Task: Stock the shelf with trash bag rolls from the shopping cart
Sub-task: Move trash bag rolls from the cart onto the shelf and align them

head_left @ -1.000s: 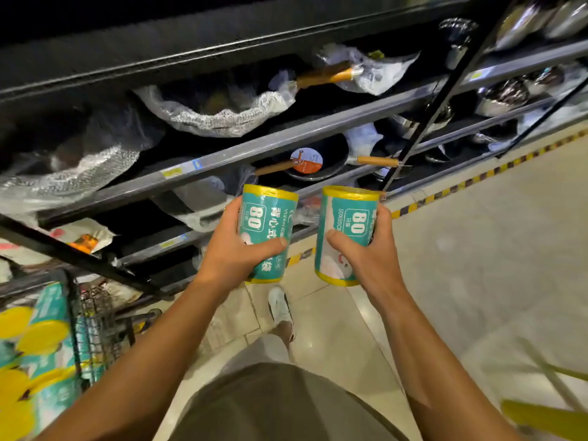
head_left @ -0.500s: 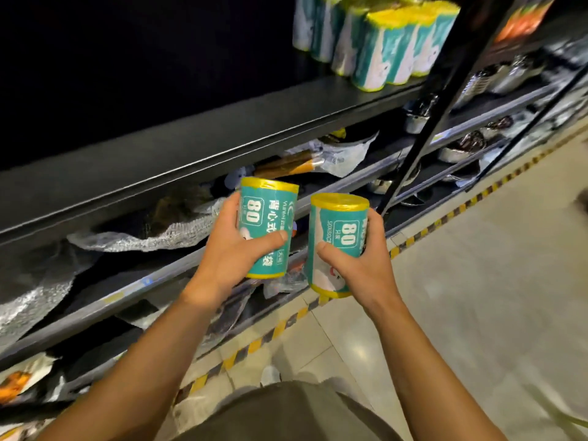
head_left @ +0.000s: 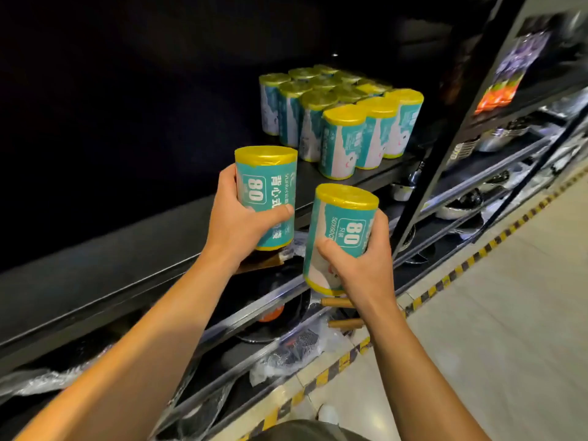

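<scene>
Both forearms reach forward, left hand (head_left: pixel 237 219) higher than right hand (head_left: pixel 362 265), fingers (head_left: pixel 327 249) of each curled in a grip.

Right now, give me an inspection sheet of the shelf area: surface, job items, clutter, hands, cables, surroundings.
Surface: dark shelf, bare on the left.
Job's things: stocked rolls upright in rows at the shelf's right; two more rolls in hand.
Clutter: wrapped pans on lower shelves.
Hands: left hand grips left roll; right hand grips right roll, tilted.
Cables: nothing seen.
Surroundings: tiled floor, yellow-black floor tape, cookware shelves to the right.
</scene>
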`<act>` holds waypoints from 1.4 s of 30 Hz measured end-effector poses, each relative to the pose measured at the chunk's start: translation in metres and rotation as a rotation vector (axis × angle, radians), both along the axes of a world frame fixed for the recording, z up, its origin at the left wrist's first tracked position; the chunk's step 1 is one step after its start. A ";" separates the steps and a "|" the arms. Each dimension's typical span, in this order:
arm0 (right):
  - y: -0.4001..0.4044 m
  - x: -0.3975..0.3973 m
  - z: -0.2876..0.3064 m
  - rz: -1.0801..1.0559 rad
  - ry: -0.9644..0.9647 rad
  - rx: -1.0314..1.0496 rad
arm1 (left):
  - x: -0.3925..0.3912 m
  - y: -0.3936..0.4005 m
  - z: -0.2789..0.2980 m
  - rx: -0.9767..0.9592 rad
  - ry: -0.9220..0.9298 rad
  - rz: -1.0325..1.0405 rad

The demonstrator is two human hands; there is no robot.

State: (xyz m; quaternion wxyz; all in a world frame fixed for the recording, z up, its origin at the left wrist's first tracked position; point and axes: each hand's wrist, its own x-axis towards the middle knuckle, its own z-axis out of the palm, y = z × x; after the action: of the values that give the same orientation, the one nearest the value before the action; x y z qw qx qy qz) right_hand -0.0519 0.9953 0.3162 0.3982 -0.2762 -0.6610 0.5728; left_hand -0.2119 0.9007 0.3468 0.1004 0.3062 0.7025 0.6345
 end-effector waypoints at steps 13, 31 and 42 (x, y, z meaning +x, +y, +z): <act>0.095 -0.042 0.010 0.160 0.041 0.095 | -0.057 0.101 -0.022 -0.034 0.108 0.219; 0.106 -0.062 0.015 0.186 0.098 0.069 | -0.129 0.138 -0.008 -0.293 0.151 0.457; 0.099 -0.094 0.017 0.153 0.135 0.062 | -0.195 0.163 -0.007 -0.303 0.212 0.444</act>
State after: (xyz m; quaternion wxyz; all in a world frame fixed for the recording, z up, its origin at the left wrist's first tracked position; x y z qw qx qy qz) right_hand -0.1463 1.0940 0.3331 0.4053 -0.1731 -0.6692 0.5982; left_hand -0.4073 1.0632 0.3395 -0.0703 0.1909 0.8458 0.4932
